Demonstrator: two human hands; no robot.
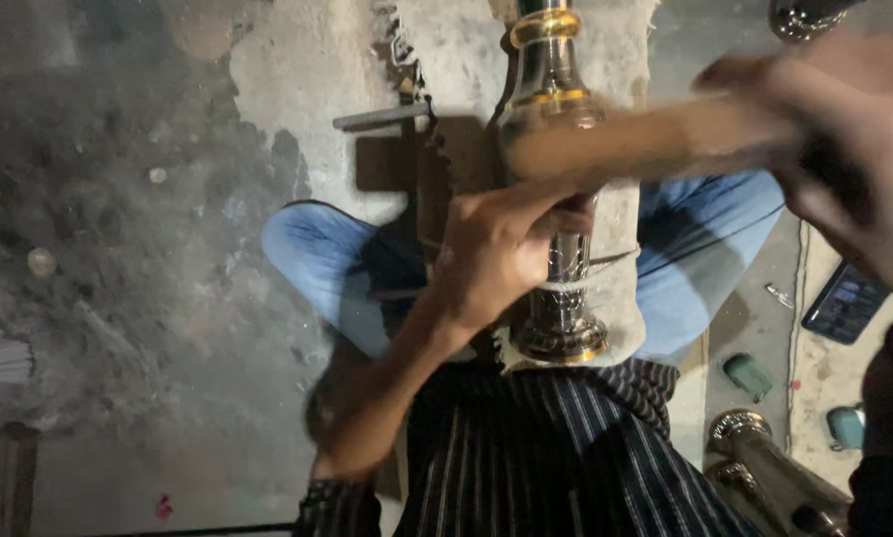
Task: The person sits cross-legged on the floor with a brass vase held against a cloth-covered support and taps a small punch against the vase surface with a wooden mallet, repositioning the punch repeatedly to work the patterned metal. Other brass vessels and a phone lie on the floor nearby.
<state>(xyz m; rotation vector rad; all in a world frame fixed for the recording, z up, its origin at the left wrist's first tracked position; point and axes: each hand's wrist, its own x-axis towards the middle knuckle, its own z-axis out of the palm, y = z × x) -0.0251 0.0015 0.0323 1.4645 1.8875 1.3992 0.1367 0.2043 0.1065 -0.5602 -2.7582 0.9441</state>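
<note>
1. While the left hand (pixel 496 249) is clenched around the middle of the dark metal stem (pixel 556 199), which lies lengthwise on a pale cloth pad (pixel 620 259) across the lap, it seems wise to keep that grip firm so the piece cannot roll.
2. The right hand (pixel 844 149), far right and blurred, grasps a wooden tool (pixel 645 144) that crosses the stem just above the left knuckles; blows or strokes look best placed on the far side of the fingers, never over them.
3. The stem's gold bands (pixel 546 28) sit at the far end and its flared base (pixel 561 338) at the near end, close to the striped shirt (pixel 566 457); keeping both ends on the pad should stop the finish being marked.
4. A phone (pixel 844 303) lies on the floor at the right, and more shiny metal pieces (pixel 765 467) rest near right; the swinging arm should stay apart from them.
</note>
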